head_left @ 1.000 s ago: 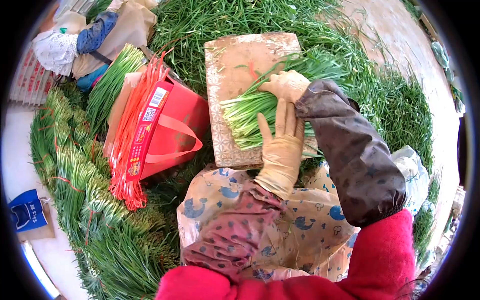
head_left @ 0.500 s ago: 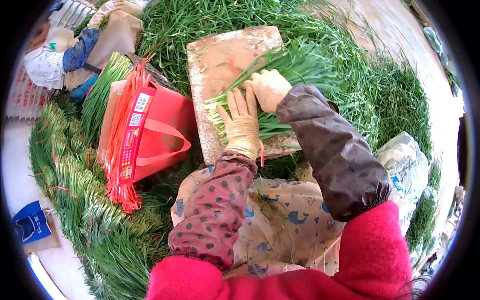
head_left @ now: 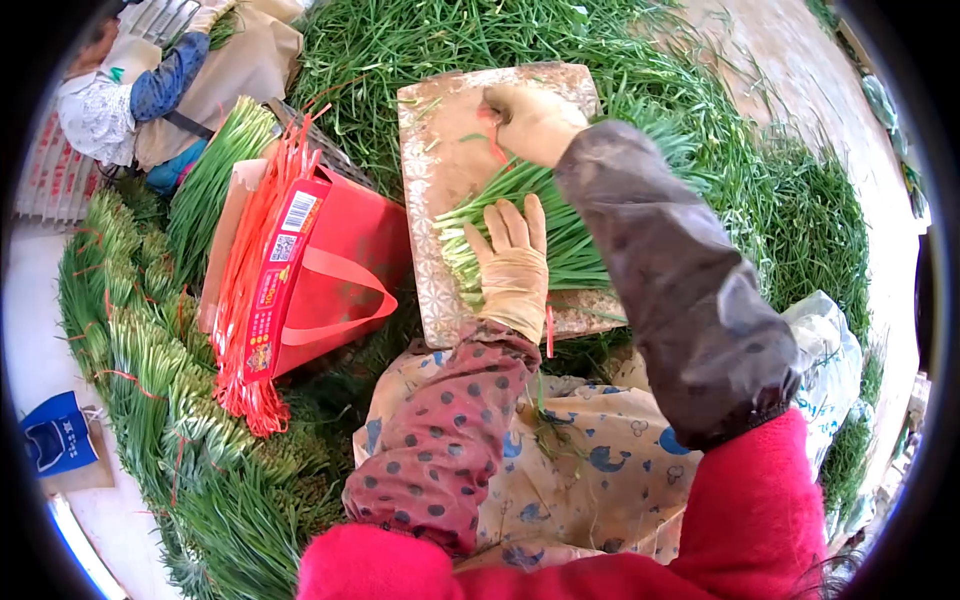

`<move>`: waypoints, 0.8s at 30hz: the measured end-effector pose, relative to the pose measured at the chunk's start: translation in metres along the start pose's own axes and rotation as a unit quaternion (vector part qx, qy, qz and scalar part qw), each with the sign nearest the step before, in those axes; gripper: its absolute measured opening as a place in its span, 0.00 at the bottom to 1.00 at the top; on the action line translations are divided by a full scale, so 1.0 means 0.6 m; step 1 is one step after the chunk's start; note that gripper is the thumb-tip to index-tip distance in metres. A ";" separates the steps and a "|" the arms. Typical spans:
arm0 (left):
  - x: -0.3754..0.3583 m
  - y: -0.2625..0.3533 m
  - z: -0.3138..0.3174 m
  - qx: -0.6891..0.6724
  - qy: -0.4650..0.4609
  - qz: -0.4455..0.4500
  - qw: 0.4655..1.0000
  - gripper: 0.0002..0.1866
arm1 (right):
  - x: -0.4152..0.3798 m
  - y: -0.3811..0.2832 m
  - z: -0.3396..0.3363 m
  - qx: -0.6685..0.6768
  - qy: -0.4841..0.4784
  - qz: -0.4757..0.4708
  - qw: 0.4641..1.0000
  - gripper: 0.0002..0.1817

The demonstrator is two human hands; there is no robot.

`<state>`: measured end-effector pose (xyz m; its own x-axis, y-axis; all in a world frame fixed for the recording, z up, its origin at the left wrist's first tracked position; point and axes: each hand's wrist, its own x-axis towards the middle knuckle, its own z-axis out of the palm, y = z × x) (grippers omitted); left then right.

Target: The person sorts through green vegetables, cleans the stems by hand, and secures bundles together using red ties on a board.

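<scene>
A bunch of garlic chives (head_left: 575, 235) lies across a worn, patterned board (head_left: 440, 135), pale stem ends pointing left. My left hand (head_left: 514, 275), in a cream glove, rests flat on the stems with its fingers stretched out. Above the bunch, my gloved right hand (head_left: 540, 122) is closed on the far end of a red tie strip (head_left: 495, 140). The strip's other end hangs over the board's near edge, beside my left wrist. Its middle stretch is hidden beneath the chives.
A red bag (head_left: 345, 255) stands left of the board, with a hank of red strips (head_left: 245, 310) over its side. Tied chive bundles (head_left: 170, 370) are stacked at left; loose chives (head_left: 400, 45) heap behind. Another person's sleeve (head_left: 160, 85) shows upper left.
My right hand has moved up and away from the bunch, taking hold of the red strip's far end. My left hand still presses on the stems. The whole view has shifted slightly.
</scene>
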<state>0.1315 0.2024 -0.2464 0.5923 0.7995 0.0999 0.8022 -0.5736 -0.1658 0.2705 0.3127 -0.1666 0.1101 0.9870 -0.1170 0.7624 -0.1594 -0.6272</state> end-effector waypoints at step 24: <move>0.010 -0.009 0.012 0.013 0.030 0.019 0.999 0.31 | -0.047 0.060 0.026 0.146 -0.126 0.094 0.977 0.14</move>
<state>0.1301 0.2115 -0.2519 0.6260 0.7650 0.1513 0.7775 -0.5976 -0.1959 0.2850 0.2790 -0.1978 0.0420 0.9091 -0.4145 0.5255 -0.3730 -0.7647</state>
